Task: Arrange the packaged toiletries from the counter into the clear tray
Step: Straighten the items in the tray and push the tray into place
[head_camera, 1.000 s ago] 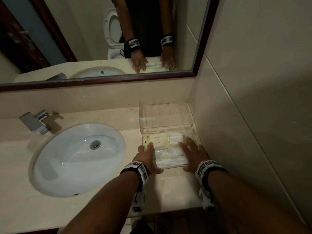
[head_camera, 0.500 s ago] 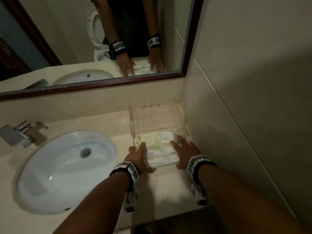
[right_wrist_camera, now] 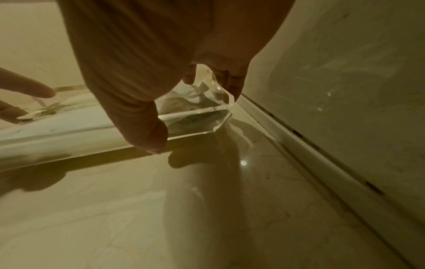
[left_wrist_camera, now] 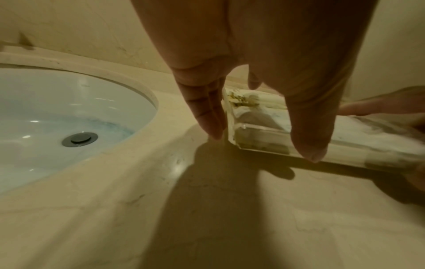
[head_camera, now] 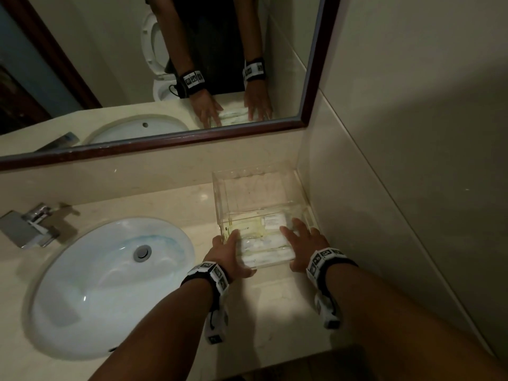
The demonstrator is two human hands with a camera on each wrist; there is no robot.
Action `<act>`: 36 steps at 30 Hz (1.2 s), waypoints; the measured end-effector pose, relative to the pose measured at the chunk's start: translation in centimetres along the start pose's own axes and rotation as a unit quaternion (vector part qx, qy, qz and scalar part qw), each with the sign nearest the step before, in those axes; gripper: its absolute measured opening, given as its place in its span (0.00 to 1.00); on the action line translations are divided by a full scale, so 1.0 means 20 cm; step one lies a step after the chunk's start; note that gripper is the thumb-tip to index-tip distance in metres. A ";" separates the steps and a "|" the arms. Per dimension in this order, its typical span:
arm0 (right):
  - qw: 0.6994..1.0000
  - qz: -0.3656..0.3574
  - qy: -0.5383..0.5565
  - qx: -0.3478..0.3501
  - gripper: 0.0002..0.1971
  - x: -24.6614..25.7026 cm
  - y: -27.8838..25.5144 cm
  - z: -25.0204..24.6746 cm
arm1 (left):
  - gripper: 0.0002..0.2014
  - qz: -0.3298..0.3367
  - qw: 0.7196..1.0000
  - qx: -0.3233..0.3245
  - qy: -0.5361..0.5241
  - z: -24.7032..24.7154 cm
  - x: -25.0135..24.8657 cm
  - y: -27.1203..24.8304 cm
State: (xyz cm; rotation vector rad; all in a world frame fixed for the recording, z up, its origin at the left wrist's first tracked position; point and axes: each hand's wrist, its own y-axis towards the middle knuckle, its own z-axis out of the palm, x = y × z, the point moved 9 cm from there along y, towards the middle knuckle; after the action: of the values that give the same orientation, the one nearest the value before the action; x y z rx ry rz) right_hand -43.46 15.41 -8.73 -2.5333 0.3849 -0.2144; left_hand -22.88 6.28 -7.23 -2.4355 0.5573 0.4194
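Note:
A clear tray stands on the counter in the back right corner. White and pale yellow packaged toiletries lie flat in its near part. My left hand is at the tray's near left corner, its straight fingers along the left wall and its thumb against the near wall. My right hand mirrors it at the near right corner, thumb on the near wall and fingers along the right side. Neither hand holds a package.
A white oval sink with a metal faucet takes up the counter's left. The tiled wall runs close along the tray's right side, with the backsplash and mirror behind. Bare counter lies between tray and front edge.
The head view has swung, so the sink sits further left in frame. Both hands stay at the tray's near corners; the tray looks slightly nearer the right wall.

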 end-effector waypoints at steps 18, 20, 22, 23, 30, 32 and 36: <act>0.988 0.016 0.055 -0.144 0.50 0.02 0.04 -0.14 | 0.64 -0.052 0.998 -0.035 -0.008 -0.07 0.02 0.09; 0.987 0.017 0.050 -0.150 0.53 0.02 0.04 -0.15 | 0.64 -0.055 0.998 -0.038 -0.007 -0.06 0.01 0.10; 0.988 0.018 0.042 -0.148 0.56 0.02 0.04 -0.15 | 0.65 -0.058 0.998 -0.039 -0.005 -0.06 0.01 0.10; 0.989 0.018 0.039 -0.142 0.57 0.02 0.04 -0.14 | 0.65 -0.060 0.997 -0.039 -0.003 -0.06 0.02 0.10; 0.993 0.009 0.036 -0.113 0.58 0.01 0.06 -0.12 | 0.62 -0.052 0.997 -0.051 0.008 -0.08 0.01 0.10; 0.994 0.010 0.024 -0.105 0.57 0.01 0.06 -0.13 | 0.63 -0.056 0.997 -0.045 0.013 -0.07 0.02 0.10; 0.996 0.006 0.010 -0.092 0.56 0.01 0.08 -0.14 | 0.64 -0.063 0.997 -0.027 0.023 -0.06 0.02 0.13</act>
State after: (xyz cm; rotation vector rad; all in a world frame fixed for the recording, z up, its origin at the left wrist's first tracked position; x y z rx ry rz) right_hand -44.27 12.65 -7.25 -2.7097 0.4460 -0.2095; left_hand -23.53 3.49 -7.73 -2.5209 0.4125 0.3298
